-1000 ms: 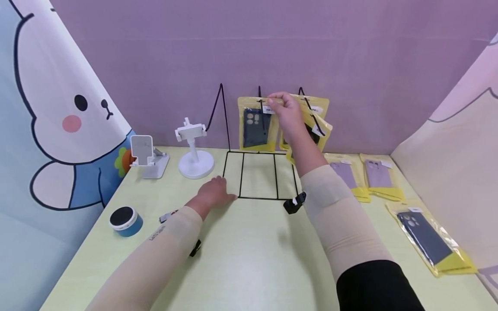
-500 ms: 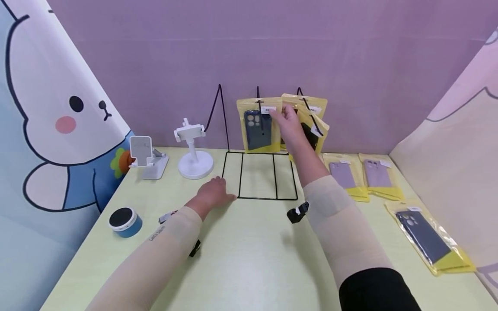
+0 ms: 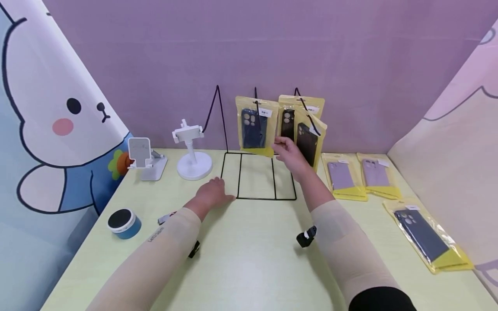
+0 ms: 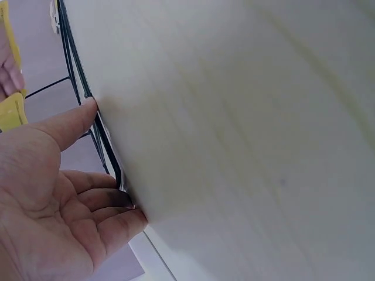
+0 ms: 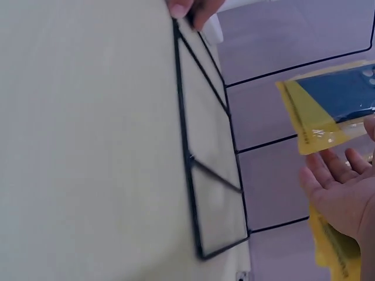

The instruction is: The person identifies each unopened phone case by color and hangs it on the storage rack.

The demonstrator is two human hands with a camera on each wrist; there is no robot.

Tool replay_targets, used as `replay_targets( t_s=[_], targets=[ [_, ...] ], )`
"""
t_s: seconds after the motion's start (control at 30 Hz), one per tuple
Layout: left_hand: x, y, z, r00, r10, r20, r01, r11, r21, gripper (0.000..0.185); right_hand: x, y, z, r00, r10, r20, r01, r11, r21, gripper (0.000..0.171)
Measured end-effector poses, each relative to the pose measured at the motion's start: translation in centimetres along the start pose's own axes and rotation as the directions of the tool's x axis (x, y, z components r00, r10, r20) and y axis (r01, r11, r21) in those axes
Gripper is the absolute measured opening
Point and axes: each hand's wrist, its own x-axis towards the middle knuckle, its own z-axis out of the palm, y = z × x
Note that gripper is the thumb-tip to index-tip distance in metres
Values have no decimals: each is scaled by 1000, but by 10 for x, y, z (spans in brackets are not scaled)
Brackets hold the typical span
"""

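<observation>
A black wire display rack (image 3: 256,198) stands on the table with upright hooks at its back. My left hand (image 3: 212,193) rests at its front left corner; in the left wrist view the thumb (image 4: 88,111) touches the front bar, fingers spread apart from it. On the middle hook hangs a yellow-edged pouch with a dark blue phone case (image 3: 253,129). My right hand (image 3: 292,159) is at this pouch's lower right edge, its fingers extended; whether they touch it is hard to tell. Pouches with black phone cases (image 3: 307,140) hang on the right hook.
Pouches with purple phone cases (image 3: 341,175) and one with a dark blue case (image 3: 420,233) lie at the right. On the left are a white phone stand (image 3: 194,166), a folding stand (image 3: 153,166) and a blue round jar (image 3: 126,224). A purple backdrop (image 3: 155,65) rises behind.
My right hand has moved down from the top of the dark blue case's pouch to its lower right edge, leaving the pouch hanging. My left hand has stayed at the rack's corner.
</observation>
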Motion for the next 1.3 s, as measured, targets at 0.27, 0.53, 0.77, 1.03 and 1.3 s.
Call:
replay_targets(
  t_s=[0.27,0.53,0.77,1.03,1.3],
  targets=[
    [0,0,-1,1000,6,-8,-6,1000,1,83,-35,10,-12,994,56,92,-49,996,-74,60],
    [1,-1,2,1000,6,-18,-6,1000,-1,82,-68,14,-27,980,89,177,-56,981,-185,58],
    [2,-6,5,1000,-4,-15,4,1000,-15,83,-95,18,-46,966,102,237,-19,944,-329,58],
    [1,-6,5,1000,2,-15,-2,1000,-19,82,-124,19,-83,966,71,247,44,902,-430,40],
    [4,-3,6,1000,8,-14,-8,1000,-12,83,-145,19,-133,982,65,179,21,897,-442,45]
  ],
)
